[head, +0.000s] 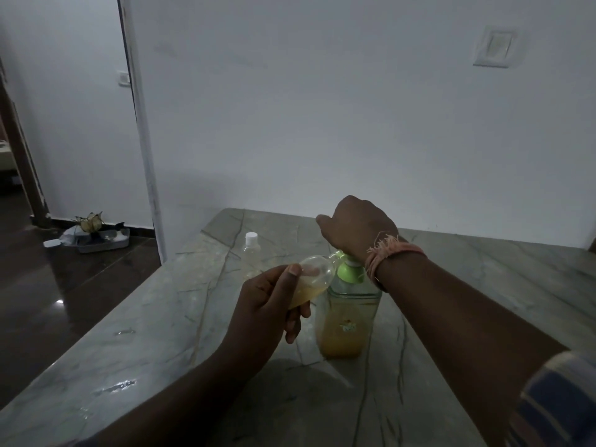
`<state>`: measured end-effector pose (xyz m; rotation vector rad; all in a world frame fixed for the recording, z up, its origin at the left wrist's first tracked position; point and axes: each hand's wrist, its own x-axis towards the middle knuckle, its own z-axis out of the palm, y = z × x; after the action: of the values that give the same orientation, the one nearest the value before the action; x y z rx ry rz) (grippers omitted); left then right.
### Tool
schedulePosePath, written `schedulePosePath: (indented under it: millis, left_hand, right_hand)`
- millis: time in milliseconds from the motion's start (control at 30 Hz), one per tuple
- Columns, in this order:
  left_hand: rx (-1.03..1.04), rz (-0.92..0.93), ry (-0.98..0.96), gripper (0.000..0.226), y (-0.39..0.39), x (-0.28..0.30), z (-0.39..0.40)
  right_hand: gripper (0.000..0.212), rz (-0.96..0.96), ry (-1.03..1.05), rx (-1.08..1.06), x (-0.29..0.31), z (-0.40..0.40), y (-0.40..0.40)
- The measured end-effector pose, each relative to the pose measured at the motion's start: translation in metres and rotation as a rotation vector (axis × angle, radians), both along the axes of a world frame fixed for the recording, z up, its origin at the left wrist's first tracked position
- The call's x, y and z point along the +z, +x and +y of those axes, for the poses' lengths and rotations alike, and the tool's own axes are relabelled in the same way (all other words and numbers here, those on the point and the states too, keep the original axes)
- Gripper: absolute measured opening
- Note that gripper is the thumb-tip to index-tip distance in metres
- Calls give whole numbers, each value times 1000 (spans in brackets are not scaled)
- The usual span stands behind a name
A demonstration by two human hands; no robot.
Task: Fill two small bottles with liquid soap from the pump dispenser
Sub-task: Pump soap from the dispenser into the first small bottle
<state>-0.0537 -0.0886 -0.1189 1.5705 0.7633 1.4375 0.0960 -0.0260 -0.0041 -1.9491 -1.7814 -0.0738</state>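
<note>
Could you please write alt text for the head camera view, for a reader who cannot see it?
A left hand holds a small clear bottle, tilted and partly filled with yellow soap, at the green spout of a pump dispenser while the right hand presses on the pump. Both stand over a grey marble table; a second, white-capped bottle stands behind.

**Layout on the table**

A dispenser [346,314] is set upright on the table [467,285], near its middle. Its pump [350,269] is covered from above by the right hand [354,227], the wrist lying directly over it. A small bottle [311,279] is held tilted in the left hand [264,314], just left of the dispenser, its mouth brought against the spout. A second bottle [251,250] is stood upright behind and to the left, apart from both. A tray [103,241] is placed on the floor, left of the table, by the wall [322,108].
</note>
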Motion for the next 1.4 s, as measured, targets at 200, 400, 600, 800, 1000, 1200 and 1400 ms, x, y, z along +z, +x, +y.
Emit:
schedulePosePath:
  millis: [200,400,600,800,1000,1200,1400]
  left_hand:
    - [6,20,5,40,1,1,-2]
    - [2,10,10,39,0,2,0]
    - [-12,-11,13,39,-1,0,-1]
    - [-14,-11,10,40,0,0,-1]
    - [-5,-10,-5,44,1,-1,1]
    - [-9,-5,2,37,1,1,-1]
    - [-24,-28,-2,39,0,0,1]
  right_hand:
    - [34,-63,-34,15,6,-3,-1]
    - [38,2,56,-5,2,2,0]
    - [34,65,-22,0,-2,1,3]
    - [38,-71,83,-2,7,-3,-3]
    - [34,26,-3,-27,-2,0,3]
    - [39,-94,86,-20,6,-4,-4]
    - [36,21,16,-16,-2,1,2]
